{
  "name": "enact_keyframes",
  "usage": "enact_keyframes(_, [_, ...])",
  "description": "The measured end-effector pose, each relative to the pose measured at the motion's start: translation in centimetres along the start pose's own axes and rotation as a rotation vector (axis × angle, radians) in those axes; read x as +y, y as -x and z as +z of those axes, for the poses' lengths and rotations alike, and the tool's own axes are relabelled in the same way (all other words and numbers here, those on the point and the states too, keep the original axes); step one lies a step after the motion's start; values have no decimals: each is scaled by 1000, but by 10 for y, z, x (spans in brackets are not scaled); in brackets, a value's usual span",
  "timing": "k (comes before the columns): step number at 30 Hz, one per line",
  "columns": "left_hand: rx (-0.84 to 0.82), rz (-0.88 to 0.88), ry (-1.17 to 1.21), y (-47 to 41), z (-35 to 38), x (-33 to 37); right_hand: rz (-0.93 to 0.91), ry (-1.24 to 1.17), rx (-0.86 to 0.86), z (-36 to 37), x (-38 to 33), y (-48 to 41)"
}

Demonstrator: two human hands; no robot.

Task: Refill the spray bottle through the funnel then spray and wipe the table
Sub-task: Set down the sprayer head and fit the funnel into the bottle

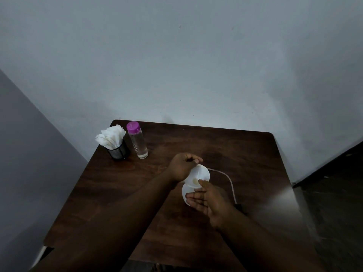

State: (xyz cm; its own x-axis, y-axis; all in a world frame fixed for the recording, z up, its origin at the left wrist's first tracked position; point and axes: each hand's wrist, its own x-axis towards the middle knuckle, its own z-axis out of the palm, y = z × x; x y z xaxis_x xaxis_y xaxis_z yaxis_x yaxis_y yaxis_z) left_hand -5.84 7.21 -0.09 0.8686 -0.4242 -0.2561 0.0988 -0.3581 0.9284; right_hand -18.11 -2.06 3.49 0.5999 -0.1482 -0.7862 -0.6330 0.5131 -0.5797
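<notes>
A white funnel (201, 173) sits tilted on top of a white spray bottle (185, 190) near the middle of the dark wooden table (225, 146). My left hand (182, 165) pinches the funnel's far rim with curled fingers. My right hand (211, 202) holds the bottle from the right, its fingers round the body and its thumb against the funnel. To the right, the removed sprayer head (240, 206) lies on the table, and its thin dip tube (228, 178) curves back toward the funnel. A clear bottle with a purple cap (137, 140), partly filled with liquid, stands at the back left.
A black mesh holder stuffed with white tissues (114, 141) stands at the table's back left corner, next to the clear bottle. The table is set against a pale wall. A dark floor lies to the right of the table.
</notes>
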Motion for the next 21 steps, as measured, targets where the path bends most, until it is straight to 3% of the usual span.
enact_keyframes(17, [80, -15, 3, 7, -11, -5, -72, 204, 104, -9, 0, -5])
enact_keyframes(21, [260, 38, -31, 6, -25, -12, -372, 337, 327, -16, 0, -13])
